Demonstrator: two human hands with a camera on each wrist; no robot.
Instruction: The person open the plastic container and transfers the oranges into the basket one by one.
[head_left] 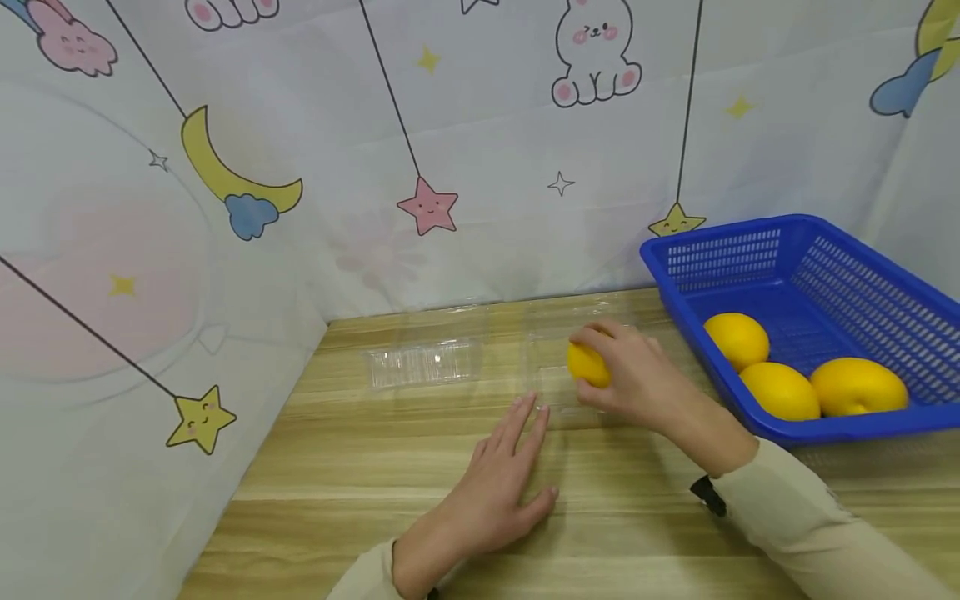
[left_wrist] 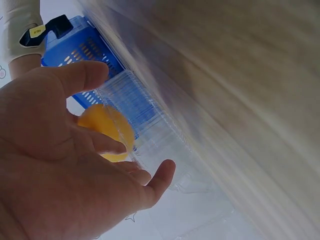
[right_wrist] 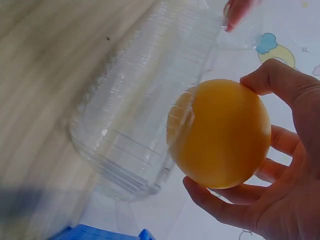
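Note:
My right hand (head_left: pixel 626 371) grips a smooth, round yellow-orange fruit (right_wrist: pixel 222 135) between thumb and fingers. The fruit is at the rim of a clear plastic box (right_wrist: pixel 135 107), part of it seen through the box's wall in the right wrist view. Across the front of that box, my left hand (head_left: pixel 495 492) reaches with straight, spread fingers (head_left: pixel 517 417), fingertips right at its near edge. Nothing is in the left palm, as the left wrist view shows. The box stands on the wooden table (head_left: pixel 360 467), its lid side folded back towards the wall.
A second clear plastic box (head_left: pixel 423 364) stands to the left. At the right, a blue plastic basket (head_left: pixel 720 400) holds three similar fruits, one of them a fruit (head_left: pixel 858 386) with a dimple. A printed cloth (head_left: pixel 487 250) hangs behind the table and along its left side.

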